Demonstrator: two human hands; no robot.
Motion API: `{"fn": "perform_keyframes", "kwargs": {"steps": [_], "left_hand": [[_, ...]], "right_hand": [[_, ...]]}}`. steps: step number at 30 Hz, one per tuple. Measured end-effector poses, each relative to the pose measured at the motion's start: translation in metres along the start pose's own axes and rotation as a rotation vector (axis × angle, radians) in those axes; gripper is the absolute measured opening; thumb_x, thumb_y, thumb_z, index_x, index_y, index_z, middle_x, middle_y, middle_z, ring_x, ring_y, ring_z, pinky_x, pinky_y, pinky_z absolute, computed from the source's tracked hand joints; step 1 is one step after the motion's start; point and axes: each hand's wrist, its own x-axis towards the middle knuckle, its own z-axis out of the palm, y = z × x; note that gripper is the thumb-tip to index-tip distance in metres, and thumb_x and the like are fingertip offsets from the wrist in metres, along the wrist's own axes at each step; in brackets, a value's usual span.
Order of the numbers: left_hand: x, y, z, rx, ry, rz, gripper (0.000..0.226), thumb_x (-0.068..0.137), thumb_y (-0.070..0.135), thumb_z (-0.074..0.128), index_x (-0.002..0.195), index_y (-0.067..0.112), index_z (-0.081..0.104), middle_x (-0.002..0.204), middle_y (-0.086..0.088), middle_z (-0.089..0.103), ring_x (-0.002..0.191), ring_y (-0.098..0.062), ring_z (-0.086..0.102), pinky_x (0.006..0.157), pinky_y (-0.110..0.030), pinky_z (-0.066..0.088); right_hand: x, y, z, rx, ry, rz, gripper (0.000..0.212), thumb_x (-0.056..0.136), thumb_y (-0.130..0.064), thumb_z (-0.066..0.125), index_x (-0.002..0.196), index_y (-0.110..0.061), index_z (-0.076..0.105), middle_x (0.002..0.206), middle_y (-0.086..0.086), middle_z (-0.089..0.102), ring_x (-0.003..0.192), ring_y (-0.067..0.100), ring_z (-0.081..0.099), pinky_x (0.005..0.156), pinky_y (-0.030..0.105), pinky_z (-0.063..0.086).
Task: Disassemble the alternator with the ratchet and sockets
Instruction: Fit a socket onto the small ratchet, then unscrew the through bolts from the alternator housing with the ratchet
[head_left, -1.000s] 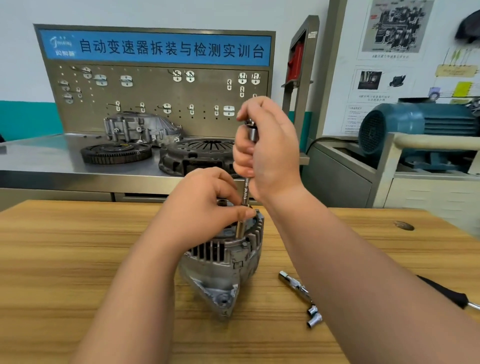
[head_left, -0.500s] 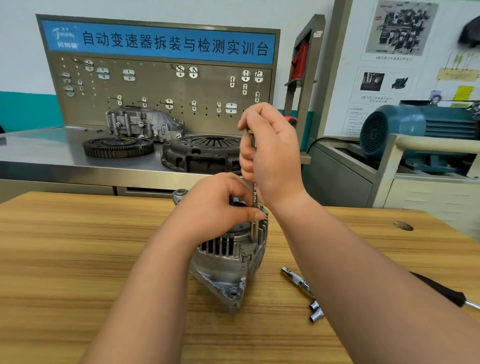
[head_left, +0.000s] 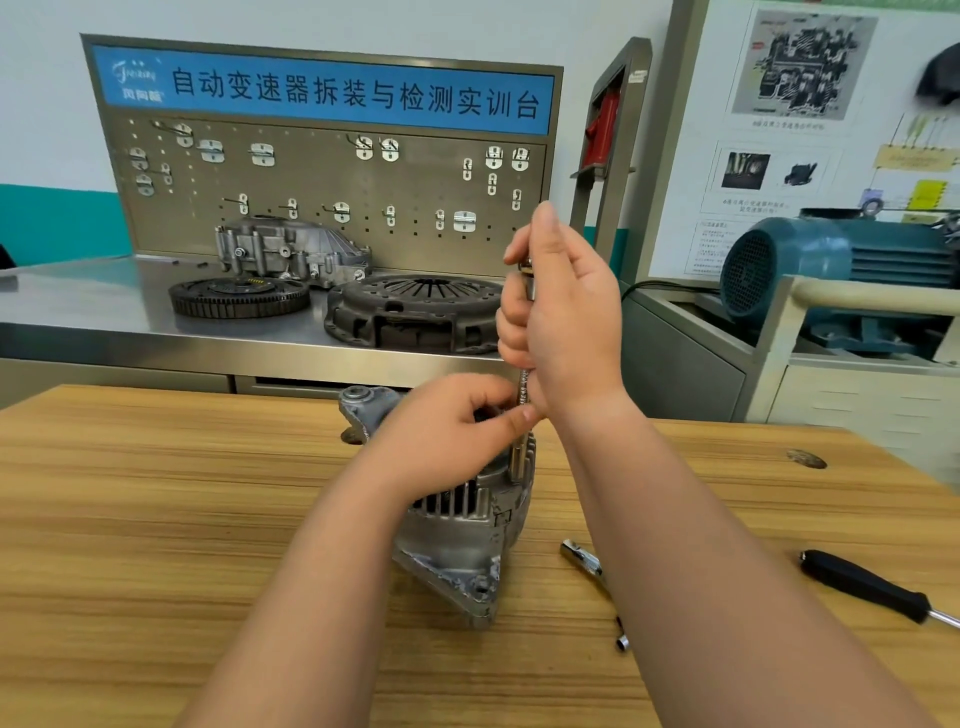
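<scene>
A grey metal alternator (head_left: 457, 540) stands on the wooden table (head_left: 156, 519) in the middle of the view. A slim chrome socket driver (head_left: 523, 387) stands upright on its top right edge, its socket end down in the housing. My right hand (head_left: 563, 317) grips the driver's upper handle, thumb over the top. My left hand (head_left: 452, 436) lies on top of the alternator and pinches the driver's lower shaft between thumb and fingers. The bolt under the socket is hidden.
A chrome extension bar (head_left: 582, 556) and small sockets (head_left: 622, 636) lie on the table right of the alternator, partly behind my right forearm. A black-handled screwdriver (head_left: 872, 587) lies far right. Behind, a steel bench carries a clutch cover (head_left: 415, 312), flywheel (head_left: 239, 296) and housing.
My view has shifted a little, so the alternator sits more to the right and its rear mounting lug now shows. Both hands keep their hold on the upright driver.
</scene>
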Motion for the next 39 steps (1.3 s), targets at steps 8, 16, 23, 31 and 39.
{"fn": "perform_keyframes", "kwargs": {"steps": [8, 16, 23, 31, 39], "left_hand": [[-0.004, -0.02, -0.001, -0.111, 0.009, 0.158, 0.052, 0.079, 0.057, 0.055, 0.073, 0.006, 0.064, 0.062, -0.013, 0.054, 0.057, -0.007, 0.046, 0.057, -0.023, 0.039], [-0.005, -0.031, -0.009, -0.221, 0.041, 0.231, 0.041, 0.079, 0.046, 0.061, 0.077, 0.006, 0.069, 0.07, -0.026, 0.06, 0.065, -0.035, 0.054, 0.061, -0.042, 0.045], [-0.004, -0.031, -0.007, -0.256, 0.024, 0.211, 0.056, 0.079, 0.042, 0.063, 0.074, -0.014, 0.062, 0.07, -0.03, 0.058, 0.064, -0.033, 0.052, 0.062, -0.041, 0.044], [-0.003, -0.032, -0.005, -0.202, 0.043, 0.249, 0.037, 0.085, 0.031, 0.06, 0.069, -0.003, 0.063, 0.068, -0.019, 0.056, 0.064, -0.026, 0.053, 0.062, -0.038, 0.044], [-0.003, -0.035, -0.006, -0.197, 0.063, 0.274, 0.036, 0.084, 0.039, 0.058, 0.066, 0.007, 0.061, 0.064, -0.007, 0.054, 0.062, -0.013, 0.051, 0.06, -0.031, 0.042]], "right_hand": [[0.005, 0.003, -0.01, 0.21, -0.09, 0.174, 0.027, 0.103, -0.019, 0.036, 0.082, -0.014, 0.051, 0.046, -0.002, 0.022, 0.037, 0.01, 0.015, 0.04, 0.015, 0.016], [0.008, 0.006, 0.001, 0.224, -0.101, 0.188, 0.028, 0.1, -0.015, 0.033, 0.075, -0.015, 0.044, 0.044, -0.003, 0.022, 0.036, 0.009, 0.015, 0.04, 0.013, 0.017], [0.01, 0.006, 0.015, 0.242, -0.341, 0.23, 0.027, 0.1, -0.016, 0.029, 0.077, -0.014, 0.043, 0.043, -0.006, 0.022, 0.035, 0.004, 0.014, 0.042, 0.008, 0.02], [0.011, -0.002, 0.015, 0.083, -0.073, 0.282, 0.016, 0.097, -0.015, 0.037, 0.101, -0.014, 0.052, 0.055, 0.004, 0.046, 0.042, 0.013, 0.035, 0.039, 0.02, 0.026], [0.002, 0.003, 0.021, 0.62, 0.27, 0.221, 0.09, 0.071, -0.001, 0.066, 0.15, -0.012, 0.025, 0.099, 0.017, 0.063, 0.07, 0.023, 0.068, 0.051, 0.024, 0.052]]}}
